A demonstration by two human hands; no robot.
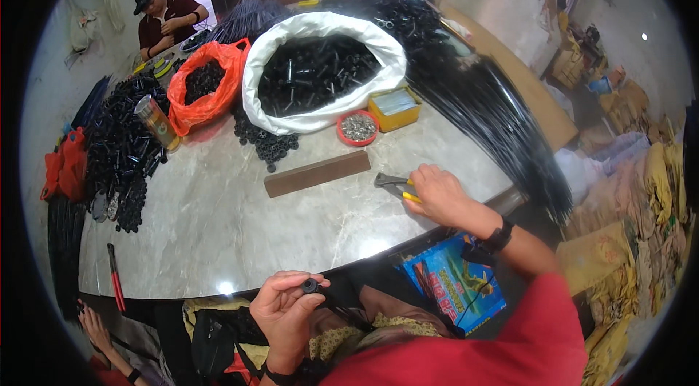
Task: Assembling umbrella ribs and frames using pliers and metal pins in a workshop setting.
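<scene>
In front of my body, near the table's front edge, my left hand pinches a small black round plastic piece between thumb and fingers. Something dark and thin seems to trail from it toward my lap; I cannot tell if it is attached. Over the right part of the tabletop my right hand is closed round the yellow handles of a pair of pliers, whose grey jaws point left. Just left of the jaws lies a long brown block. Beyond it stands a red dish of small metal bits.
A white sack and a red bag hold black plastic parts. Long black strips lie right. A yellow box, a can and red-handled pliers are on the table. Two other people work at left.
</scene>
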